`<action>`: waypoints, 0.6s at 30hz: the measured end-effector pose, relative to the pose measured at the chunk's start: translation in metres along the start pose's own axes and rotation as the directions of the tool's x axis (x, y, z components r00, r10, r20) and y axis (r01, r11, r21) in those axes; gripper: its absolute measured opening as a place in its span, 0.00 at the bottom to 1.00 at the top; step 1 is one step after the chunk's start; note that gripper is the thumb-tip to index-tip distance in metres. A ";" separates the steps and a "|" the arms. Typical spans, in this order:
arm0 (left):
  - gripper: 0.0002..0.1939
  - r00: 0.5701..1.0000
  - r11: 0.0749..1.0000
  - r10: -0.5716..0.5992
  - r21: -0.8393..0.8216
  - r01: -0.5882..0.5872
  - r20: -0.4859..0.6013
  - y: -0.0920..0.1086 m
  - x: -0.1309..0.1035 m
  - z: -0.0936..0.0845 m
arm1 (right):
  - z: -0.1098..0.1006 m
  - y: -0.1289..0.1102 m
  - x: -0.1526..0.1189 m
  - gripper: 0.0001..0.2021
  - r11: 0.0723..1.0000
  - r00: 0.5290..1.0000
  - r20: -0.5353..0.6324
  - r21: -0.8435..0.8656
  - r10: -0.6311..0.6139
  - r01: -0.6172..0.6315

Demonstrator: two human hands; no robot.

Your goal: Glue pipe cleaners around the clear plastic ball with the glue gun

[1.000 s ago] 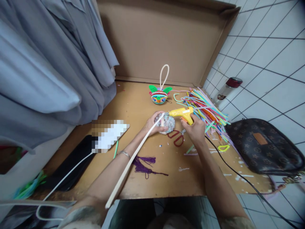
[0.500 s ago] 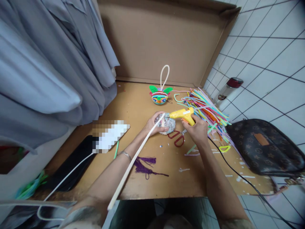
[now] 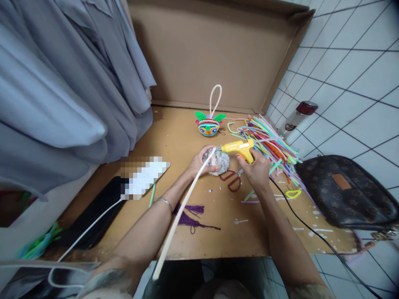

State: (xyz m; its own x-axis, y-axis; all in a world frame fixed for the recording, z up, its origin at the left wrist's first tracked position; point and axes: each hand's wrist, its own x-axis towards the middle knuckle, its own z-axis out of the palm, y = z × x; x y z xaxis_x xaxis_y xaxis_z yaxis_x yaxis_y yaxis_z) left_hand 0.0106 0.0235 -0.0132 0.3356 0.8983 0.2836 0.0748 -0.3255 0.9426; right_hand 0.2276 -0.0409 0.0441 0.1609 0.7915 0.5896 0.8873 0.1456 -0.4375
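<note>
My left hand (image 3: 200, 161) is closed around a fuzzy grey-white ball (image 3: 222, 161). A long cream pipe cleaner (image 3: 183, 207) runs from the ball's top down across my left forearm. My right hand (image 3: 256, 165) grips a yellow hot glue gun (image 3: 238, 147) by its handle. The gun's metal nozzle is at the ball, by the upper end of the pipe cleaner; whether it touches cannot be made out. Red-handled scissors (image 3: 234, 184) lie just below the ball. Farther back sits a colourful animal-head ornament (image 3: 208, 126) with green ears and a cream loop.
Many coloured pipe cleaners (image 3: 271, 139) are heaped at the right, near a red-lidded bottle (image 3: 301, 116) and a brown patterned bag (image 3: 352, 191). Purple tassels (image 3: 190, 218) lie in front. A black cord (image 3: 307, 224) trails from the gun. A cardboard panel (image 3: 212, 54) stands behind; grey cloth (image 3: 102, 83) hangs left.
The free lower end of the pipe cleaner has swung slightly to the right. The glue gun and my right hand have shifted a touch left and up.
</note>
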 end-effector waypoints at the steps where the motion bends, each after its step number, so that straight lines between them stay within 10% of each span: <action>1: 0.43 1.000 1.000 -0.005 0.000 0.005 -0.001 0.001 0.000 0.000 | -0.001 0.000 0.000 0.14 1.000 1.000 0.001 0.003 -0.002 0.002; 18: 0.42 1.000 1.000 -0.009 0.008 0.009 -0.010 0.001 0.001 0.000 | -0.005 0.002 0.002 0.17 1.000 0.999 0.038 -0.007 -0.023 0.023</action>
State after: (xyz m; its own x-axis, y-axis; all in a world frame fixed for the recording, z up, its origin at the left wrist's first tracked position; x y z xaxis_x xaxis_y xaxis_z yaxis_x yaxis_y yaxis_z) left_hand 0.0113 0.0241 -0.0122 0.3260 0.9039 0.2771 0.0849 -0.3199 0.9436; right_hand 0.2318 -0.0423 0.0474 0.1239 0.8099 0.5733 0.8937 0.1600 -0.4192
